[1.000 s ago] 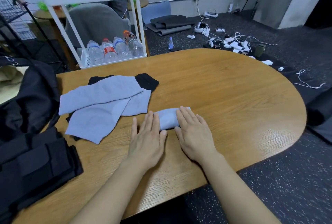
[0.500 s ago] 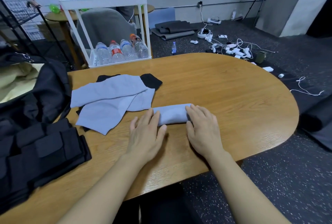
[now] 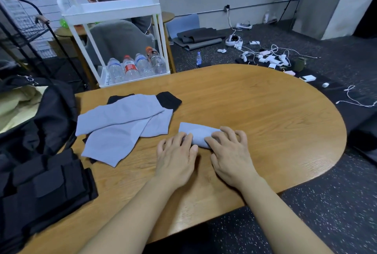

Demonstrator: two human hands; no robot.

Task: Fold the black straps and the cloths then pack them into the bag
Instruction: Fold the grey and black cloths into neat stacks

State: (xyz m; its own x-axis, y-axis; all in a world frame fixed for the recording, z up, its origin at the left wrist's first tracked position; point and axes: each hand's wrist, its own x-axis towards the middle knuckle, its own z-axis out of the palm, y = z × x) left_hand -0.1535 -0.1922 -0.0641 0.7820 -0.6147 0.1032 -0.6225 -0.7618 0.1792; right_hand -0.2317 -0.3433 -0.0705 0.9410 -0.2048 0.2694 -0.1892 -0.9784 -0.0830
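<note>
A small folded grey-blue cloth [image 3: 196, 133] lies on the wooden table [image 3: 265, 123]. My right hand [image 3: 228, 149] curls its fingers over the cloth's right end and grips it. My left hand [image 3: 176, 155] rests flat at the cloth's near left edge, fingertips touching it. Left of that, two unfolded grey-blue cloths [image 3: 122, 125] lie spread over a black strap [image 3: 168, 99]. Folded black straps [image 3: 42, 190] are stacked at the table's left edge. Beyond them sits an open black bag [image 3: 47, 115] with a pale lining.
A white cart [image 3: 114, 35] holding water bottles stands behind the table, and a person stands behind it. A black wire rack [image 3: 26, 35] is at the far left. Cables and chargers [image 3: 265, 54] litter the dark floor to the right.
The view has shifted, so everything sits lower and further right. My right hand went from flat beside the cloth to curled over its right end. More of the folded cloth shows.
</note>
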